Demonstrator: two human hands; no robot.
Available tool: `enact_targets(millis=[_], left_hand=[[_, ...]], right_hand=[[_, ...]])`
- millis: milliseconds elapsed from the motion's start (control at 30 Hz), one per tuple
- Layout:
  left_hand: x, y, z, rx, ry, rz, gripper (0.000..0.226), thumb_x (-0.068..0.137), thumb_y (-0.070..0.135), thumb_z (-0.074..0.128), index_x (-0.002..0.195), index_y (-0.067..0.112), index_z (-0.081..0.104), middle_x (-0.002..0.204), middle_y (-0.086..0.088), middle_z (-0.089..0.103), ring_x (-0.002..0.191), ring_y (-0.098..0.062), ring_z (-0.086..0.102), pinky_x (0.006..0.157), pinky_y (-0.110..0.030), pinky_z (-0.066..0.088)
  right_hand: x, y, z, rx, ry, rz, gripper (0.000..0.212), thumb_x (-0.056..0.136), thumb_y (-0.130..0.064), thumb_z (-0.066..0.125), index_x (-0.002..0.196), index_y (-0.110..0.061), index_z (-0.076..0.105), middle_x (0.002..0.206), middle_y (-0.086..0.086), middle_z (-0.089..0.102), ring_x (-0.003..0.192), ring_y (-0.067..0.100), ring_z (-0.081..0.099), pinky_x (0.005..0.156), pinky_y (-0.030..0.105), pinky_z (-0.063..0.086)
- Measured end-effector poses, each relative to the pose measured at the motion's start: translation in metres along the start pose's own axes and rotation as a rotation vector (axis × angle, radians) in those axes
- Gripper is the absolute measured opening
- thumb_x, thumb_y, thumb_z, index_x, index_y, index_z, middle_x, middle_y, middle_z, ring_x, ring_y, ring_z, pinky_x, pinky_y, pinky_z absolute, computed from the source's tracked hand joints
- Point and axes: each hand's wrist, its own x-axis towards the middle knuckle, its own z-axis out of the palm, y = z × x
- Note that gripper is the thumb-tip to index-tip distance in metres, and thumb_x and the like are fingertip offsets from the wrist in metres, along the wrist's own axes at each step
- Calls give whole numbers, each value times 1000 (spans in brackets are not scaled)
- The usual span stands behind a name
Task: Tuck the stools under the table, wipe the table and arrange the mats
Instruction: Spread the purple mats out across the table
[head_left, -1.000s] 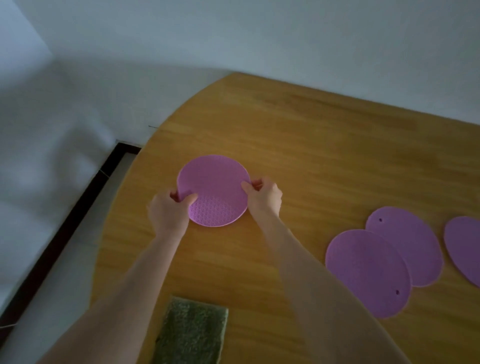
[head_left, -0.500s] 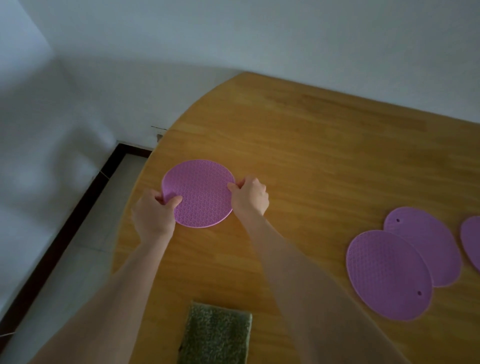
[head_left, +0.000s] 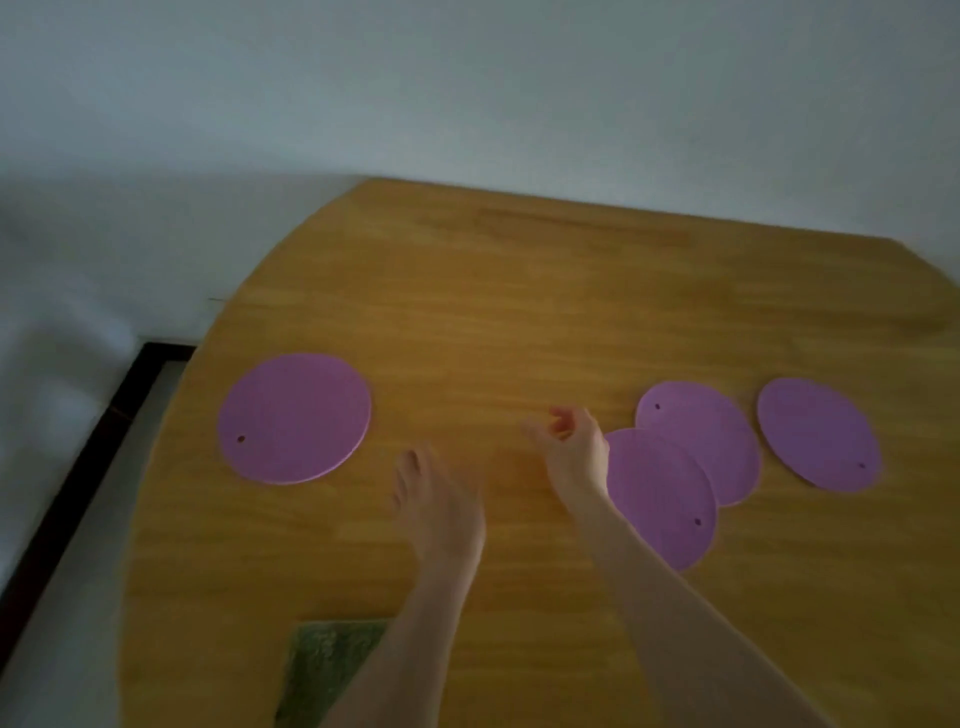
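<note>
Your left hand (head_left: 441, 512) and right hand (head_left: 571, 449) hover over the counter (head_left: 519, 291), relaxed and empty, just right of the lone mat (head_left: 293, 418). Both hands gripped that mat half a second ago; it now lies flat and released. Farther right of it lie an overlapping pair of mats (head_left: 696, 452) and a fourth mat (head_left: 818, 434).

4 mats (head_left: 293, 418) purple; table (head_left: 519, 291) orange-brown, wood grain; cloth (head_left: 327, 665) mottled green; wall (head_left: 467, 78) pale grey
</note>
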Motion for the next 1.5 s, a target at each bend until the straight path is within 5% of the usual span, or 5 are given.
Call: enact_targets(millis=[400, 767, 900, 1000, 1500], left_hand=[[-114, 85, 93, 82, -53, -19, 67, 69, 46, 78, 114, 3, 54, 112, -17, 56, 104, -36, 53, 85, -43, 38], [-129, 98, 111, 84, -18, -257, 61, 80, 50, 67, 117, 5, 49, 120, -12, 54, 114, -30, 49, 95, -40, 34], [-129, 91, 108, -184, 4, -242, 30, 84, 32, 69, 99, 9, 59, 95, -6, 64, 89, -25, 61, 79, -39, 49], [-141, 84, 95, -328, 56, -245, 18, 84, 27, 69, 88, 10, 62, 82, -1, 65, 75, -17, 60, 67, -32, 47], [-221, -28, 31, -235, 99, -291, 25, 83, 32, 70, 81, 9, 62, 73, -5, 63, 66, -19, 59, 51, -21, 36]], right_hand=[[23, 108, -148, -52, 155, 77, 49, 76, -39, 76, 114, -13, 57, 112, 3, 56, 107, 24, 52, 86, 38, 45], [39, 119, -162, -139, -60, 21, 37, 86, -35, 67, 112, -10, 58, 88, -2, 61, 74, 11, 56, 74, 26, 39], [34, 117, -166, -77, -56, 4, 22, 89, -30, 64, 97, -11, 60, 67, -12, 53, 53, -3, 45, 54, 19, 33], [17, 121, -170, -25, -65, -15, 18, 88, -31, 66, 87, -14, 58, 76, -6, 58, 63, 6, 50, 64, 25, 37], [-115, 162, -137, -113, -192, 3, 22, 88, -37, 64, 85, -15, 61, 75, -6, 59, 75, 16, 55, 66, 26, 36]])
